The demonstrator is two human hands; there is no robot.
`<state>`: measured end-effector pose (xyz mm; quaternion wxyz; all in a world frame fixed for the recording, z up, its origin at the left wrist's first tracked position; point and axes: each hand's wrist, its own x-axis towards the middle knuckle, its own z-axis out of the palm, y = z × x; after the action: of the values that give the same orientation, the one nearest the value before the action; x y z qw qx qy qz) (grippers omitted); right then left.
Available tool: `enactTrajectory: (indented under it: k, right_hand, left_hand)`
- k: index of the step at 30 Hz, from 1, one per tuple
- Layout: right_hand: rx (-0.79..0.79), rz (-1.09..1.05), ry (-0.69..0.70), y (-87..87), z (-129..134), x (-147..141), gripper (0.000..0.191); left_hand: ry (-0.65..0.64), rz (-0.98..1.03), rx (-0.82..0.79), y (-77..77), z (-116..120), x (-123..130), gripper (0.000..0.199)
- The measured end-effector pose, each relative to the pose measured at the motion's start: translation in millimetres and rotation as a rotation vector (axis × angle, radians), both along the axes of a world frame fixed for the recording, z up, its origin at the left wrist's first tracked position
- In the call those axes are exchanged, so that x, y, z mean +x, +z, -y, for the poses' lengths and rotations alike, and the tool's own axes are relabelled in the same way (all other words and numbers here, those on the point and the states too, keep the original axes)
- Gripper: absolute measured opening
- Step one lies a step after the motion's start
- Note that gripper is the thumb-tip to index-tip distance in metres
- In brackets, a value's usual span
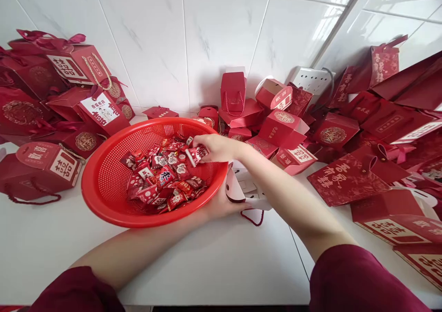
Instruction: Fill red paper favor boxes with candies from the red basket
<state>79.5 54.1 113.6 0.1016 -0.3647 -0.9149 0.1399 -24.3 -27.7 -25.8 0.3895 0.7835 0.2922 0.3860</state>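
A red plastic basket (103,164) with perforated walls holds a heap of red wrapped candies (162,173). Over its right side, my right hand (216,148) pinches a red and white wrapped candy (195,156). My left hand (223,203) reaches past the basket's near rim and grips an open gift box (253,203) just right of it. The box shows its white inside and a dark red cord handle hanging at the front; my right forearm covers part of it.
Red gift boxes with ribbons are piled at the left (69,100). More boxes (281,127) stand along the tiled wall, and others crowd the right side (380,210). A white power strip (311,79) leans in the corner. Everything rests on a white table (207,266).
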Motion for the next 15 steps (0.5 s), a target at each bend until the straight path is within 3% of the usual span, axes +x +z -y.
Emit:
enactTrajectory:
  k: [4, 7, 10, 15]
  right_hand:
    - [-0.045, -0.397, -0.091, 25.6, 54, 59, 0.035]
    - [-0.117, -0.58, -0.117, 34.7, 93, 95, 0.038]
    - [-0.11, -0.52, -0.187, 38.4, 117, 116, 0.042]
    - [0.103, -0.233, -0.322, 42.5, 129, 125, 0.034]
  left_hand:
    - [-0.041, 0.056, -0.025, -0.1, 0, 1, 0.113]
    - [-0.084, 0.073, -0.044, 1.3, -2, 1, 0.103]
    - [-0.094, 0.053, -0.07, 0.1, -2, 0, 0.098]
    - [-0.023, 0.02, 0.049, -2.5, 3, -3, 0.11]
